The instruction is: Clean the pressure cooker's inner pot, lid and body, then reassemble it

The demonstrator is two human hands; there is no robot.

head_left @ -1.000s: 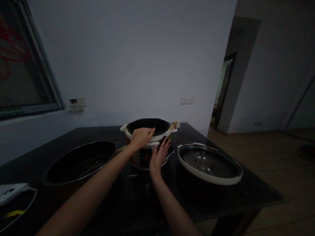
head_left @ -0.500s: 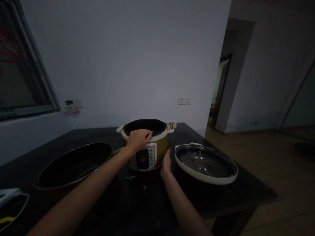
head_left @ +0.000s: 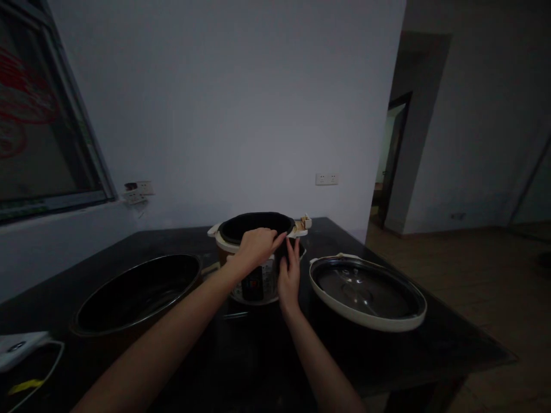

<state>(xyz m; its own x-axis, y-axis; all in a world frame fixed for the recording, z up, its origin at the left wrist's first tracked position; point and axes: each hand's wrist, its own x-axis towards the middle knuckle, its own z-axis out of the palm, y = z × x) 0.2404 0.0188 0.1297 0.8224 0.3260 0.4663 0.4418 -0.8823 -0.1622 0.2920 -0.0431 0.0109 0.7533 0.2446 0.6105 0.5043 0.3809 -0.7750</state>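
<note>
A rice cooker (head_left: pixel 224 248) with a gold body, pale rim and dark inner pot stands uncovered at the middle of the dark table. My left hand (head_left: pixel 258 246) reaches across its front to the right part of the rim, fingers bent and pressed together near the side handle. Whatever they hold is hidden. My right hand (head_left: pixel 290 281) is upright against the cooker's right side, fingers stretched upward and slightly apart. A dark patch (head_left: pixel 303 250) shows around its fingertips, too dim to identify. The front control panel (head_left: pixel 253 282) is partly covered by my hands.
A wide black pan (head_left: pixel 138 292) lies left of the cooker. To the right rests a round lid (head_left: pixel 365 292) with a pale edge, inner side up. A white object with a cord (head_left: pixel 26 347) is at the near left. The table's right edge (head_left: pixel 465 321) slopes toward me.
My left hand has shifted right along the rim. My right hand has risen toward it, and the two are now close together. The view has turned slightly left.
</note>
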